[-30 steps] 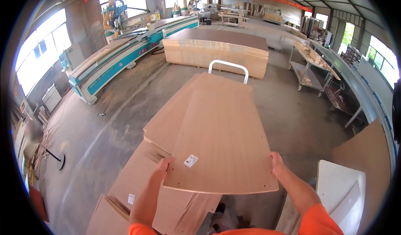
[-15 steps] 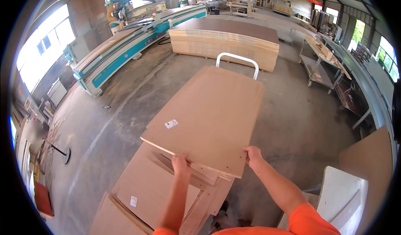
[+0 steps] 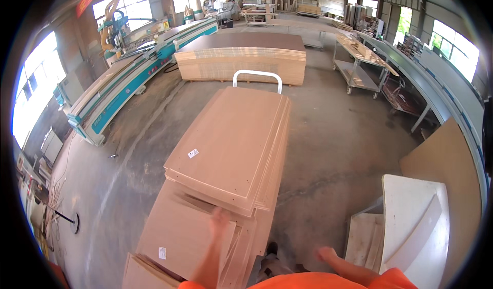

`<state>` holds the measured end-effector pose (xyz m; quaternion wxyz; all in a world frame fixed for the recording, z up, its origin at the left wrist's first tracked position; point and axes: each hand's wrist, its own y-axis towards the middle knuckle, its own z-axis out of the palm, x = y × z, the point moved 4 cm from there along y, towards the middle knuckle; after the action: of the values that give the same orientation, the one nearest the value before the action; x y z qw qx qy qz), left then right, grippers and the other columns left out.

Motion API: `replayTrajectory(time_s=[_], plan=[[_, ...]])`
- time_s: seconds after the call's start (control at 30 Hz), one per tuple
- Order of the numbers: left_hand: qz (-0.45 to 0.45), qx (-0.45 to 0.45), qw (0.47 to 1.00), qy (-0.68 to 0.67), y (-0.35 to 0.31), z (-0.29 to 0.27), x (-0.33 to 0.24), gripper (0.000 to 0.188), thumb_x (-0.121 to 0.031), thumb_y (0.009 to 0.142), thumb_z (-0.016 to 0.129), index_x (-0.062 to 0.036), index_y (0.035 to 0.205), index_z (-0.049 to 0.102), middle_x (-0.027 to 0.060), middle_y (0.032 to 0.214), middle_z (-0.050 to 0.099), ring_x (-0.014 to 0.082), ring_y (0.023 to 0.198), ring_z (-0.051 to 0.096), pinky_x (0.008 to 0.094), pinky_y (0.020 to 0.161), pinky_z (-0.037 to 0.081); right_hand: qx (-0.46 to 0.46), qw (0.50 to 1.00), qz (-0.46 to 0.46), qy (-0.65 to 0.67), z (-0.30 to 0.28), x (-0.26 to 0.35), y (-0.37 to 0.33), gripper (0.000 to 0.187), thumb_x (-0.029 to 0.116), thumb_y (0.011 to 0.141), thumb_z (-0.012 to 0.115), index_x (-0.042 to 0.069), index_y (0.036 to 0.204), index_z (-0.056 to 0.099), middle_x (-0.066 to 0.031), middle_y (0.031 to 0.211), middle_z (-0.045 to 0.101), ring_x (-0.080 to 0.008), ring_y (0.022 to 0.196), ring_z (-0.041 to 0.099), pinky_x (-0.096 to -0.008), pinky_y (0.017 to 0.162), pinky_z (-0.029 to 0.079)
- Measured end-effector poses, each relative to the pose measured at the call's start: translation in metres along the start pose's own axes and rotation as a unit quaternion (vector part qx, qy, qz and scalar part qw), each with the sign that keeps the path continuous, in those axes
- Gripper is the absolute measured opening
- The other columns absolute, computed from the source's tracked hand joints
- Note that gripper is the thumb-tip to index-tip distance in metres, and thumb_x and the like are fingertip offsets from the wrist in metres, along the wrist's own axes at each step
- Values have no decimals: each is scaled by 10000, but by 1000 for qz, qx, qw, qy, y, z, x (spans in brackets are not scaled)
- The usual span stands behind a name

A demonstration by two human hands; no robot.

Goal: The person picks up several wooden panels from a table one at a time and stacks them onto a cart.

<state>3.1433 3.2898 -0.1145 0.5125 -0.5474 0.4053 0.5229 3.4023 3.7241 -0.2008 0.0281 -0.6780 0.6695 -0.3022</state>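
Board pile (image 3: 241, 65) behind panel stack (image 3: 226, 140); machine (image 3: 136, 84) left, wheeled cart (image 3: 359, 76) right.

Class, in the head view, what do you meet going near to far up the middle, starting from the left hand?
Left hand, top brown panel with white label, white tubular handle, large dark-topped board stack.

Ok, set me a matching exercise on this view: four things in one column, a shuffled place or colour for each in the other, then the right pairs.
1. Top panel
2. Handle
3. Left hand
4. Right hand

A. Right of the lower boards, apart from them
B. White, at the top panel's far end
C. Over the lower boards
D. Light brown, with a white label

Pairs: 1-D, 2-B, 3-C, 4-A
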Motion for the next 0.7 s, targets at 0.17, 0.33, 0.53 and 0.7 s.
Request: replayTrajectory(time_s=[0.17, 0.33, 0.53, 0.7], plan=[[-50, 293, 914, 276, -187, 92, 25, 319, -295, 824, 566, -12, 969, 594, 89, 694, 609, 201, 656, 593, 343, 598, 463, 71, 973, 196, 97, 87, -41, -106, 66, 172, 697, 610, 135, 741, 641, -32, 671, 614, -182, 595, 603, -332, 533, 482], [47, 496, 783, 374, -332, 78, 31, 529, -390, 813, 579, -17, 1180, 502, 135, 848, 653, 280, 800, 628, 366, 704, 479, -175, 694, 336, 612, 127, -5, -154, 202, 33, 727, 596, 35, 927, 568, -85, 720, 613, -191, 563, 600, -314, 488, 494], [66, 587, 660, 464, -422, 41, 9, 584, -416, 807, 572, -27, 1232, 474, 149, 939, 649, 281, 888, 618, 366, 740, 481, -252, 554, 324, 724, 224, 33, -273, 244, -21, 701, 613, 16, 934, 549, -114, 688, 600, -205, 560, 601, -313, 473, 489], [123, 596, 625, 490, -479, 7, 17, 544, -397, 799, 584, -32, 1196, 515, 121, 927, 659, 290, 858, 628, 356, 744, 487, -245, 671, 403, 573, 340, 88, -430, 120, 58, 759, 536, 53, 663, 607, -43, 612, 600, -152, 526, 587, -296, 476, 474]])
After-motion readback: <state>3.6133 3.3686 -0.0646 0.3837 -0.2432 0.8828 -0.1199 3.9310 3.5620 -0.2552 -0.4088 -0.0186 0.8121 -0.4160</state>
